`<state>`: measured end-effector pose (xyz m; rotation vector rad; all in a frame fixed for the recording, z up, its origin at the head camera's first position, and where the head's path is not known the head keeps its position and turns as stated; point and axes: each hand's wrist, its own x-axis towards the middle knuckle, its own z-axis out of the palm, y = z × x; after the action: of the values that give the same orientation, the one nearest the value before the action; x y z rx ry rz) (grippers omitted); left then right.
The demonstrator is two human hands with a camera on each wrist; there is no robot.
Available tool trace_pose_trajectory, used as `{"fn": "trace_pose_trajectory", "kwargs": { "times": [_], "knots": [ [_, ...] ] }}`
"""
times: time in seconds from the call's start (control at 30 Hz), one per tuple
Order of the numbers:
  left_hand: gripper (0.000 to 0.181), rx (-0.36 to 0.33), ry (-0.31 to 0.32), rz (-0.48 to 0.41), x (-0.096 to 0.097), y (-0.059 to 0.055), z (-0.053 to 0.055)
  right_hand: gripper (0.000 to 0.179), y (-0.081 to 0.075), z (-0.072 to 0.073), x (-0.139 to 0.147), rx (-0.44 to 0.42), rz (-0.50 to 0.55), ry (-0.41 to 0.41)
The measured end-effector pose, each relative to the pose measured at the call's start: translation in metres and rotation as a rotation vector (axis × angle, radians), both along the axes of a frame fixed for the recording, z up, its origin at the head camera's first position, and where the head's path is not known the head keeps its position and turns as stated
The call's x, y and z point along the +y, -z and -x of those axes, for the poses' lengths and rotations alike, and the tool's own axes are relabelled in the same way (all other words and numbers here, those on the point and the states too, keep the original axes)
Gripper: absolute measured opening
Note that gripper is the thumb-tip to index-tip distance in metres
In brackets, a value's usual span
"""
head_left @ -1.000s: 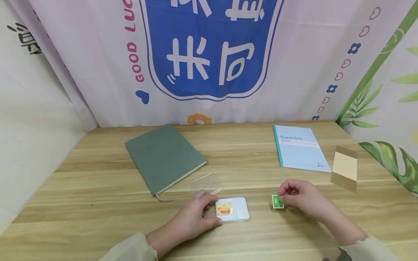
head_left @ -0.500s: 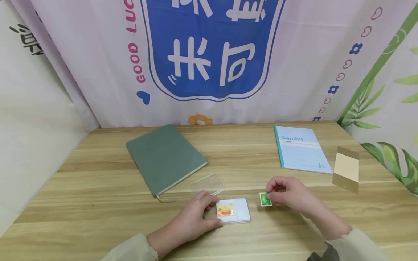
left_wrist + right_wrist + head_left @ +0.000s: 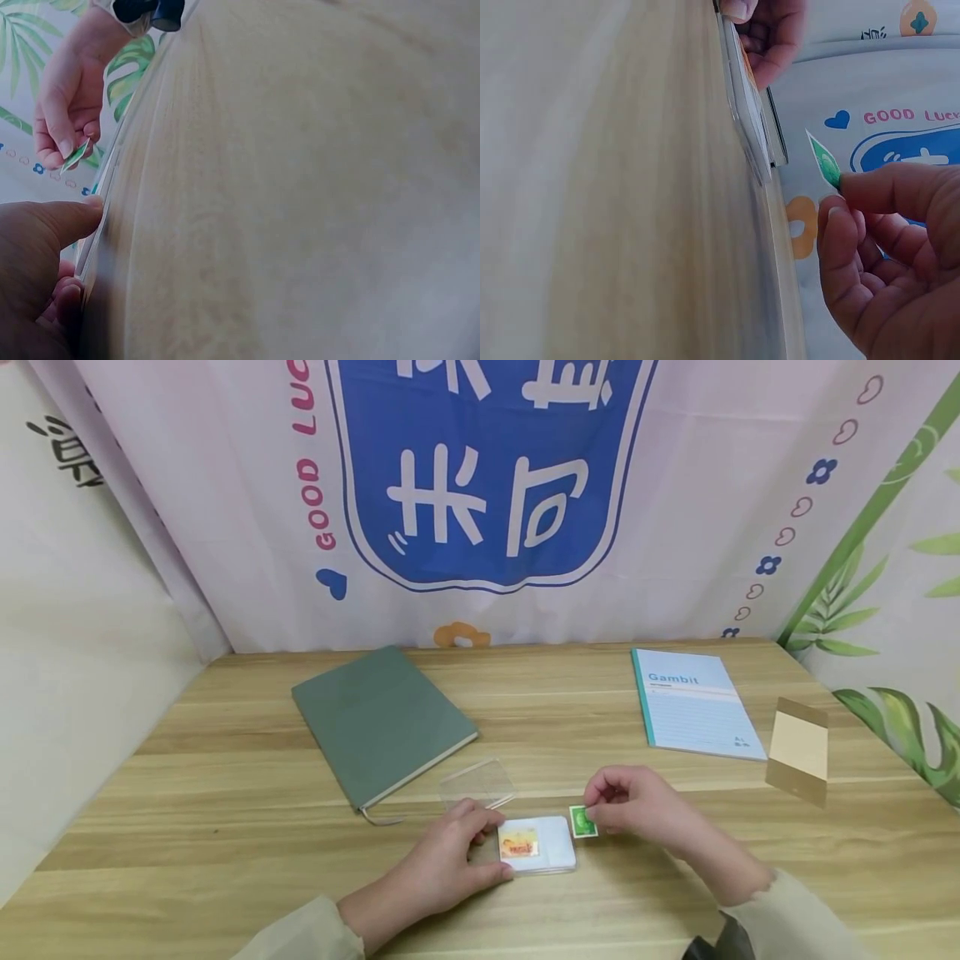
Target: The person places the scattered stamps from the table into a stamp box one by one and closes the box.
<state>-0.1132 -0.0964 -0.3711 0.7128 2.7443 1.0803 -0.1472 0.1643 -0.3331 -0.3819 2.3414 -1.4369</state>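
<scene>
A small white flat case with clear edges (image 3: pixel 557 845) lies on the wooden table, a yellow-orange stamp (image 3: pixel 519 842) on its left half. My left hand (image 3: pixel 442 860) grips the case at its left end, thumb on the near edge and fingers at the far edge. Between thumb and forefinger, my right hand (image 3: pixel 637 802) pinches a green stamp with a white border (image 3: pixel 582 822) by its right side. That stamp is raised above the table, close to the case's right edge. In the right wrist view the green stamp (image 3: pixel 825 159) is tilted.
Just behind the case lies a clear plastic lid (image 3: pixel 476 783). A dark green notebook (image 3: pixel 382 722) lies at the back left. On the right are a light blue notebook (image 3: pixel 697 706) and a beige card with brown ends (image 3: pixel 799 750). A printed curtain (image 3: pixel 247 527) hangs behind the table.
My right hand has carried the green stamp leftward, from well right of the case to near its right edge. My left hand has kept its grip on the case.
</scene>
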Motion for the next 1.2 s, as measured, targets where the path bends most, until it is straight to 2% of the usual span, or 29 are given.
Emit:
{"fn": "trace_pose_trajectory", "kwargs": {
  "times": [0.33,0.7,0.97,1.2],
  "knots": [
    [0.049,-0.021,-0.002,0.005,0.0,-0.001,-0.001,0.015,0.007,0.001,-0.013,0.007,-0.019,-0.033],
    [0.048,-0.013,0.0,-0.004,-0.001,-0.001,-0.001,0.016,0.018,-0.001,-0.023,0.009,-0.009,-0.046],
    [0.047,-0.003,0.001,-0.011,-0.001,0.0,-0.001,0.015,0.022,-0.004,-0.029,0.037,-0.042,0.003],
    [0.046,0.0,0.004,-0.006,-0.001,-0.001,-0.001,0.015,0.023,-0.005,-0.031,0.059,-0.06,0.01]
  ]
}}
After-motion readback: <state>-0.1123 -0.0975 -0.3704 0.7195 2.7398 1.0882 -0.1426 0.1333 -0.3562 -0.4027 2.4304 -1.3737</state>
